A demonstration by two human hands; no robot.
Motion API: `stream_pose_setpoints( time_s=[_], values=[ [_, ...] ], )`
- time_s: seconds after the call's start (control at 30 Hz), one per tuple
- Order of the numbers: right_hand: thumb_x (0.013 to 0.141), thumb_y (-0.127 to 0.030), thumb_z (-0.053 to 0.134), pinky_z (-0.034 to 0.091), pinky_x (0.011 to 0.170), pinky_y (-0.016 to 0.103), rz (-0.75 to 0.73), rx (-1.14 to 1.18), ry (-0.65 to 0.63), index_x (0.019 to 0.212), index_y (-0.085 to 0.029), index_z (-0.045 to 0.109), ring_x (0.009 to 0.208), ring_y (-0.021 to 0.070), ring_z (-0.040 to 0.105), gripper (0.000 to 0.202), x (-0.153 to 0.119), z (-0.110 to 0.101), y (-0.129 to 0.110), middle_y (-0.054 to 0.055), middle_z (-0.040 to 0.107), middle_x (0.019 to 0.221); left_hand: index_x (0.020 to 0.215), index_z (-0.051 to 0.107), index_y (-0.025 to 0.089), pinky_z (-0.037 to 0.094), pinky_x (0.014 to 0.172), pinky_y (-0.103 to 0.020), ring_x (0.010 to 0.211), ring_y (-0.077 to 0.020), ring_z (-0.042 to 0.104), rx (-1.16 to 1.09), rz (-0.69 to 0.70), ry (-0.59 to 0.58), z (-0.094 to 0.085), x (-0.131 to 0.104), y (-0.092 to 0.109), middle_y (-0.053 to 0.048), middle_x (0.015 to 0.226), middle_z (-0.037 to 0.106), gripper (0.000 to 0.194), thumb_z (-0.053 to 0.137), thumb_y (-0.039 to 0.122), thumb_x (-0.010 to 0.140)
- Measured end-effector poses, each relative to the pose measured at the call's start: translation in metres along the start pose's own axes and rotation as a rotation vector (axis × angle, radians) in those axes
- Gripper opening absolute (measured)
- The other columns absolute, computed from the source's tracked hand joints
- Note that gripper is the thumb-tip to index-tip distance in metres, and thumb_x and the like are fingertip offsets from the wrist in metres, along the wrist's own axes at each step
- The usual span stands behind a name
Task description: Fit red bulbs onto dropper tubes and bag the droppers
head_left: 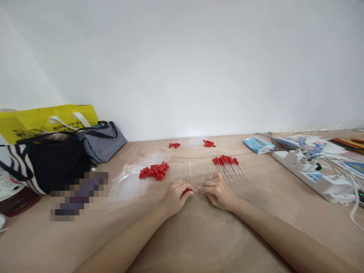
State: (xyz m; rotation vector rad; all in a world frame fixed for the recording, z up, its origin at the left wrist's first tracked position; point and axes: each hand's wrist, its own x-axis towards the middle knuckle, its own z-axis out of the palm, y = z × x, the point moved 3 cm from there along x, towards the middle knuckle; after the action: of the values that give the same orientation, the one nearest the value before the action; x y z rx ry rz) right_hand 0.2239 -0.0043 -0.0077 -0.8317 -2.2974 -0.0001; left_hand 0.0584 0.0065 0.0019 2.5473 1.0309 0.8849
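Fingers of your left hand [174,198]: closed on a red bulb [188,191], which shows only in part.
Fingers of your right hand [220,195]: pinched on a thin clear tube [195,190].
Bulb and tube: in line between your two sets of fingertips; whether the tube is seated cannot be told.
Row of clear tubes [190,170]: just beyond your fingers, laid side by side on the tabletop [187,237].
Pile of red bulbs [155,171]: beyond your left fingers and to their left, at the edge of the clear bags [126,189].
Fan of red-capped tubes [225,160]: just beyond your right fingers, red ends away from you.
Striped bag [98,147]: well to the left of your fingers.
Power strip [309,180]: well to the right of your fingers.
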Motion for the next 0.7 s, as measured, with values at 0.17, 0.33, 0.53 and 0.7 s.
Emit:
stream_pose_setpoints(
  time_s=[0.17, 0.33, 0.53, 0.7],
  values=[
    [0.084, -0.016, 0.038, 0.021, 0.069, 0.03, 0.02, -0.044, 0.013, 0.085, -0.016, 0.061, 0.062, 0.0113, 0.046, 0.023, 0.003, 0.003, -0.004, 0.002, 0.059, 0.068, 0.074, 0.054, 0.015, 0.041, 0.068, -0.028, 0.069, -0.0154, 0.051, 0.061, 0.073, 0.03, 0.002, -0.002, 0.001, -0.003, 0.069, 0.057, 0.014, 0.045, 0.022, 0.083],
    [0.085, -0.016, 0.036, 0.02, 0.067, 0.029, 0.012, -0.052, -0.028, 0.078, -0.016, 0.058, 0.059, 0.0104, 0.044, 0.024, 0.005, 0.009, -0.007, 0.001, 0.058, 0.065, 0.072, 0.054, 0.016, 0.041, 0.068, -0.029, 0.068, -0.0154, 0.051, 0.067, 0.135, 0.021, 0.004, -0.003, 0.004, -0.004, 0.069, 0.058, 0.018, 0.043, 0.023, 0.084],
    [0.087, -0.019, 0.035, 0.021, 0.068, 0.029, 0.01, -0.069, -0.051, 0.079, -0.016, 0.058, 0.06, 0.0103, 0.046, 0.025, 0.006, 0.01, -0.007, 0.001, 0.059, 0.066, 0.073, 0.057, 0.016, 0.04, 0.071, -0.03, 0.07, -0.0155, 0.052, 0.082, 0.15, 0.0, 0.002, -0.001, 0.004, -0.004, 0.07, 0.061, 0.023, 0.041, 0.025, 0.086],
    [0.088, -0.022, 0.037, 0.023, 0.07, 0.029, 0.042, -0.062, 0.002, 0.091, -0.018, 0.059, 0.069, 0.0113, 0.051, 0.023, 0.002, 0.005, -0.007, 0.002, 0.063, 0.075, 0.088, 0.06, 0.02, 0.034, 0.085, -0.036, 0.083, -0.0165, 0.055, 0.127, 0.113, 0.0, -0.008, -0.003, -0.005, -0.003, 0.084, 0.065, 0.016, 0.049, 0.03, 0.082]
  ],
)
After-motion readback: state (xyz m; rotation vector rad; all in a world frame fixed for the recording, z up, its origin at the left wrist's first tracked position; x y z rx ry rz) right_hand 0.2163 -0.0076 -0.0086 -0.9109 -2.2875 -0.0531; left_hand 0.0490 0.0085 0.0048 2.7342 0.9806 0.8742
